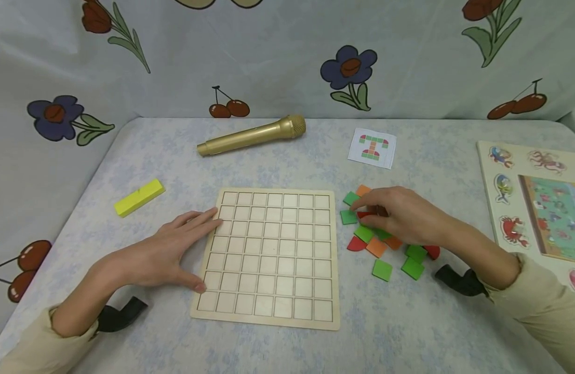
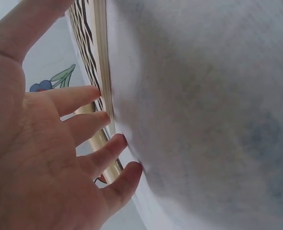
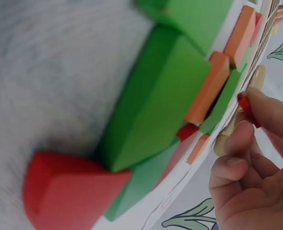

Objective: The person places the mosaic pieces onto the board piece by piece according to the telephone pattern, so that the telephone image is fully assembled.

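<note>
Small red piece [image 3: 247,110] mostly hidden, pinched by the right hand [image 1: 399,213] between thumb and fingers, over scattered flat green, orange and red tiles [image 1: 364,233], beside a pale wooden gridded board [image 1: 267,254], left hand [image 1: 158,254] spread, fingertips touching its left edge.

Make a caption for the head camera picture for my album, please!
Left hand touching a wooden grid board, right hand pinching a red piece beside it.

Gold microphone [image 1: 252,137], yellow block [image 1: 139,198]
</note>
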